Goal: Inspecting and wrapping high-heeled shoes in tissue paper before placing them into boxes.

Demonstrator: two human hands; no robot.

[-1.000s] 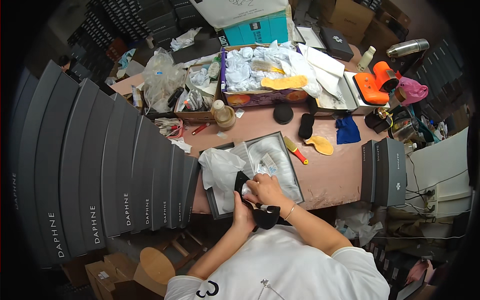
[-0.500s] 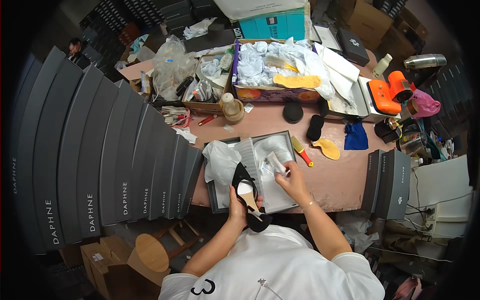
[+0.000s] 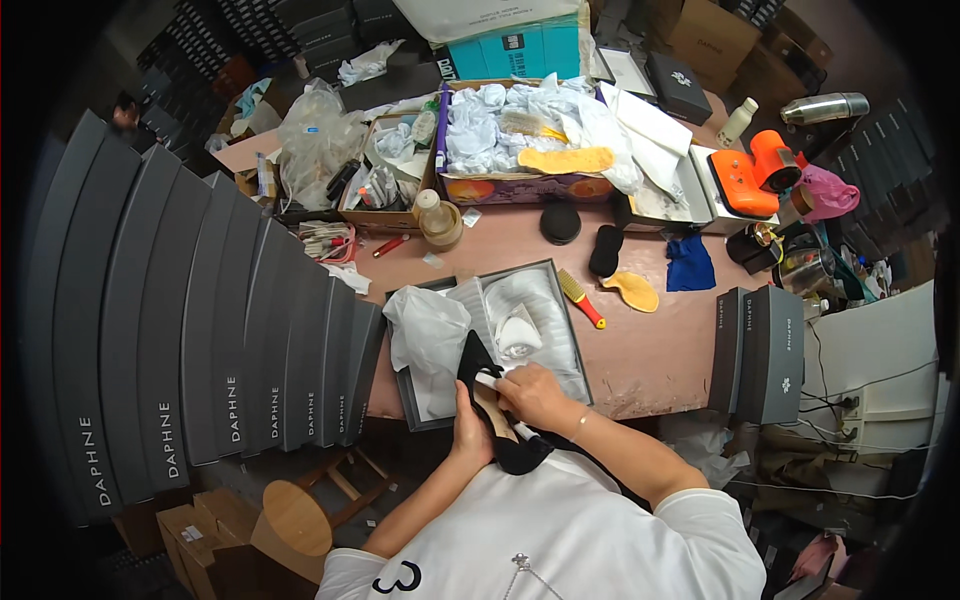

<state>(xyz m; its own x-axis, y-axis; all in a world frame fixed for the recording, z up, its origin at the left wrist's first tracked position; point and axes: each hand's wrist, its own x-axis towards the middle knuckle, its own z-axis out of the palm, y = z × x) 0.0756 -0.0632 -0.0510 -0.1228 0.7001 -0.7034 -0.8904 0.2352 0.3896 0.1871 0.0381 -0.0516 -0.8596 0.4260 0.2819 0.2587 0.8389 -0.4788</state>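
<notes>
Right hand (image 3: 535, 397) back at the black shoe (image 3: 487, 405), white wad (image 3: 517, 335), perhaps paper, now let go in the open box (image 3: 569, 325)

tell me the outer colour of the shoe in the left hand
The shoe is black outside, best seen in the head view.

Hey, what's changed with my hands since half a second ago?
Your right hand has left the white packing, which now lies in the open box, and moved left and toward your body to the black shoe, its fingers at the shoe's opening. Your left hand still holds the shoe; the brush and blue cloth stayed put.
</notes>
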